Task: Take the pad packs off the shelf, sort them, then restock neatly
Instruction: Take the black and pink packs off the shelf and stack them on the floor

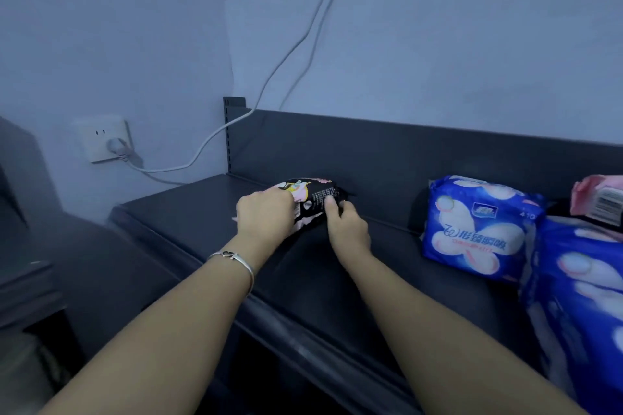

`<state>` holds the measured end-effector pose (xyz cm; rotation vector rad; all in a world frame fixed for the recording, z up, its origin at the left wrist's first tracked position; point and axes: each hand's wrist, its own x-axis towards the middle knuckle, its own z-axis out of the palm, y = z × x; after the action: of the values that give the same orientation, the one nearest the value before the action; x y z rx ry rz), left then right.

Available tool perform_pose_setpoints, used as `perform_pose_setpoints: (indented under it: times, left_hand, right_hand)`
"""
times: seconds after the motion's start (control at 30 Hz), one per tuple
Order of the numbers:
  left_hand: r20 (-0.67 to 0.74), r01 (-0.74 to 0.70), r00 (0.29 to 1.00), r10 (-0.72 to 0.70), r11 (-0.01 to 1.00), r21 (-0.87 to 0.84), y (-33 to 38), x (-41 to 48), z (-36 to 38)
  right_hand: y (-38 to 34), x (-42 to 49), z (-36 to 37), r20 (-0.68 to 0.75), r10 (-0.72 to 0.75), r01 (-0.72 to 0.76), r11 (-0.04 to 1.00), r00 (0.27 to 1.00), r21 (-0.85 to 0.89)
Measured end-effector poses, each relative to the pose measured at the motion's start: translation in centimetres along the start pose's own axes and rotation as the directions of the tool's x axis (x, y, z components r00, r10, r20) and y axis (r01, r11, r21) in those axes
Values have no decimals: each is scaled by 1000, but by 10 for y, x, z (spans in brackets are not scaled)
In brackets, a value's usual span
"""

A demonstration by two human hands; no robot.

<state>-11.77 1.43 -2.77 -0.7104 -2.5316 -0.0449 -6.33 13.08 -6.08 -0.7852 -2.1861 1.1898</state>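
Note:
A black and pink pad pack (315,197) stands on the dark shelf (209,212) near its back wall. My left hand (264,214) grips the pack's left end, and my right hand (344,224) holds its right side with the thumb on the front. A blue pad pack (478,229) stands upright further right on the shelf. Another blue pack (583,283) lies at the right edge, with a pink pack (598,199) on top of it.
A dark back panel (404,152) runs behind the shelf. On the wall at left sits a white socket (101,138) with a plug, and its white cable (286,61) runs up the wall. A lower dark surface (30,280) lies at far left.

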Motion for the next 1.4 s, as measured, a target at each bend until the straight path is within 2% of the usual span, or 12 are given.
perform_pose_setpoints:
  times: [0.17,0.33,0.47,0.57,0.67,0.8,0.9,1.0,1.1,1.17,1.27,1.4]
  left_hand:
    - [-87,-119,990,112,989,-89,18,-35,-31]
    - [113,-71,976,186,762,-643,5,-73,-53]
    - [193,123,980,56,593,-795,-16,-91,-62]
    - [421,420,906,-40,213,-882,-15,-104,-72]
    - [631,657,751,194,-124,-744,-5,-119,-88]
    - [656,710,698,287,-159,-686,20,-128,-103]
    - [628,702,706,328,-206,-681,41,-128,-115]
    - [583,645,759,288,-216,-733,63,-123,-125]
    - [545,591,806,233,-249,-767,87,-117,-136]
    - [527,560,829,188,-288,-777,104,-115,-139]
    - [515,532,845,143,-319,-784,128,-115,-140]
    - [522,536,843,126,-262,-802,148,-119,-136]
  right_hand:
    - [-34,-37,-3,162,265,-310,763,951,567]
    - [-31,-72,-35,34,333,-304,807,942,506]
    - [-29,-106,-58,21,315,-257,731,949,633]
    - [-32,-124,-80,13,300,-211,637,954,741]
    - [-35,-139,-117,31,256,-189,619,966,762]
    - [-33,-151,-165,49,158,-159,820,986,550]
    - [-32,-151,-196,-68,46,-38,993,997,112]
    - [-31,-160,-231,-232,-77,1,951,970,-310]
    - [-21,-166,-263,-511,-247,-22,886,823,-464]
    - [-11,-168,-281,-671,-254,-89,897,696,-432]
    - [5,-166,-310,-795,19,-182,976,607,-116]
    - [27,-148,-335,-598,512,-186,833,617,522]
